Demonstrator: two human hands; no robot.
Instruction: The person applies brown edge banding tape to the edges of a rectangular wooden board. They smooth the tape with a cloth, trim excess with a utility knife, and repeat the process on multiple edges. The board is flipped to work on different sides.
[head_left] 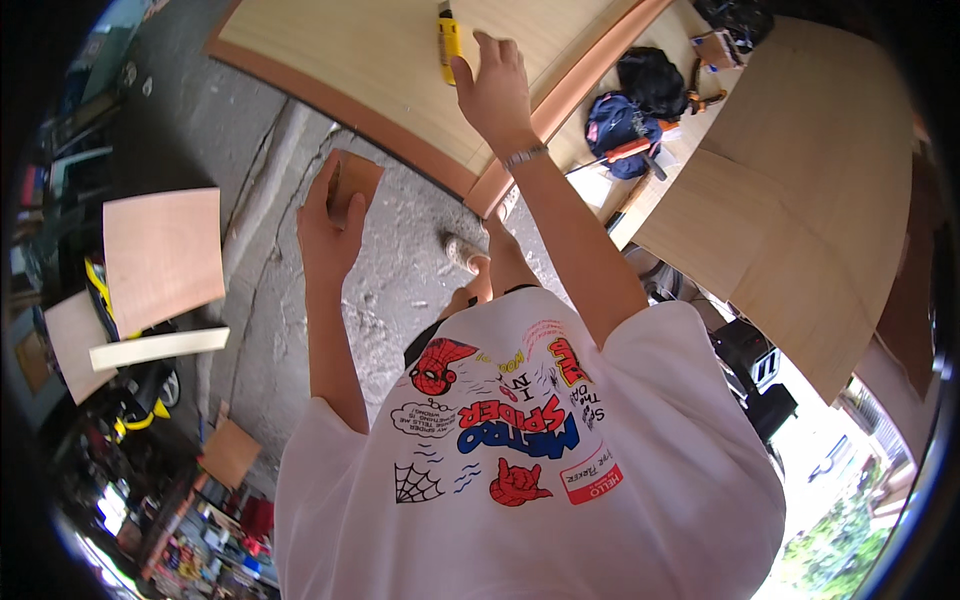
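1. My left forearm point(335, 330) runs almost straight ahead of me, bare, with the left wrist point(326, 270) nearly in line.
2. My left hand point(328, 225) is closed in a grip, thumb point(355, 212) opposite the index finger point(327, 180); I can't see the other fingers well.
3. My right forearm point(565, 225) slants forward and inward, reaching farther out than the left one.
4. My right wrist point(518, 148) is nearly straight.
5. My right hand point(500, 98) is loose, back upward, fingers point(488, 50) gently bent, thumb spread apart toward my left.

Workshop, rough concrete floor point(390, 310), large plywood sheet point(810, 160), red-handled tool point(628, 150), yellow utility knife point(450, 45)
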